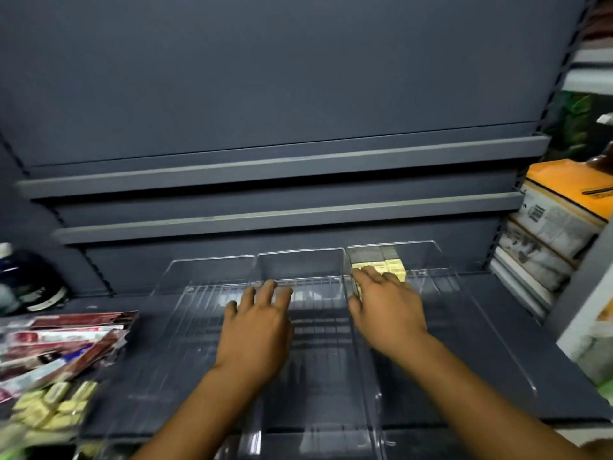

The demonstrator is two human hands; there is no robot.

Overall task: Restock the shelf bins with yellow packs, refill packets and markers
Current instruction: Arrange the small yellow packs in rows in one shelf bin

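Note:
Three clear plastic bins stand side by side on the dark shelf: a left bin [185, 293], a middle bin [318, 260] and a right bin [438, 260]. Yellow packs [393, 265] are stacked at the back of the right bin. My right hand [384, 303] reaches into the right bin with fingers spread, touching the front yellow packs. My left hand [258, 323] hovers flat over the middle bin, fingers straight, holding nothing. At the left lie red refill packets [66, 340] and more yellow packs [53, 406].
Two empty grey shelves [282, 207] sit above the bins. Stacked boxes with an orange top [564, 207] stand at the right. A dark bottle [33, 280] stands at the far left on the shelf [517, 343].

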